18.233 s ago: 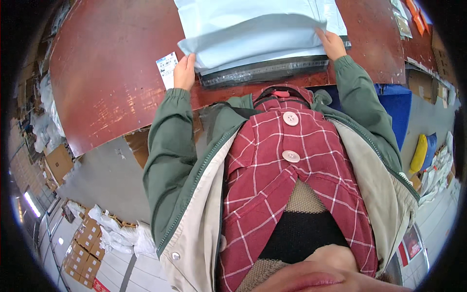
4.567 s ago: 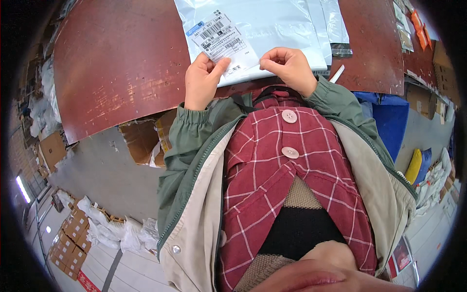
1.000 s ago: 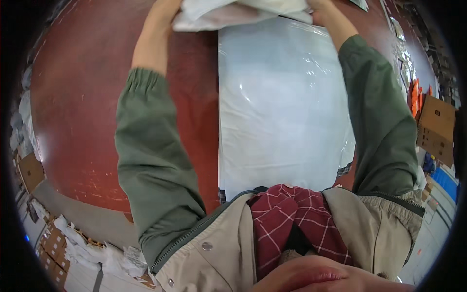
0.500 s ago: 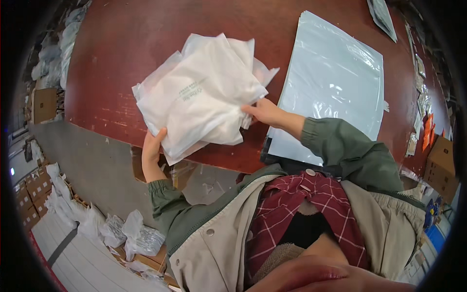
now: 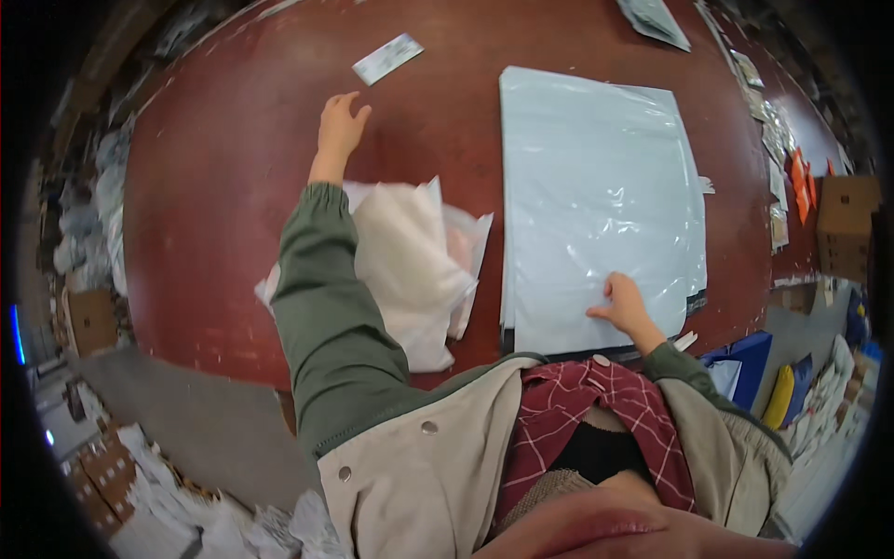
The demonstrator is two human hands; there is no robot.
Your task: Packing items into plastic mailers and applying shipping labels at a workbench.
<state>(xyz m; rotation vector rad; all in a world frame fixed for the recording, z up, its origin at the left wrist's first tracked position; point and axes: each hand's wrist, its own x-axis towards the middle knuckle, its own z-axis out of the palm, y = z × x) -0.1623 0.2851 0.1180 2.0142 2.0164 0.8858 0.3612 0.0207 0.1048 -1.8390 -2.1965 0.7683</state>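
Note:
My left hand (image 5: 339, 127) is stretched out over the red-brown table (image 5: 205, 186), fingers apart and empty, a short way below a small paper label (image 5: 386, 58). Under my left forearm lies a crumpled white plastic-wrapped bundle (image 5: 410, 270) at the table's near edge. My right hand (image 5: 626, 303) rests with its fingertips on the near part of a large pale blue-grey mailer bag (image 5: 596, 196) lying flat on the table.
Another grey bag (image 5: 656, 19) lies at the far edge. Small packets and orange items (image 5: 792, 172) line the right side beside a cardboard box (image 5: 846, 219). A blue bin (image 5: 745, 359) stands lower right. Boxes and plastic wraps (image 5: 121, 466) cover the floor lower left.
Both hands held the white bundle half a second ago. It now lies on the table, my left hand has reached out toward the label, and my right hand has moved onto the mailer bag.

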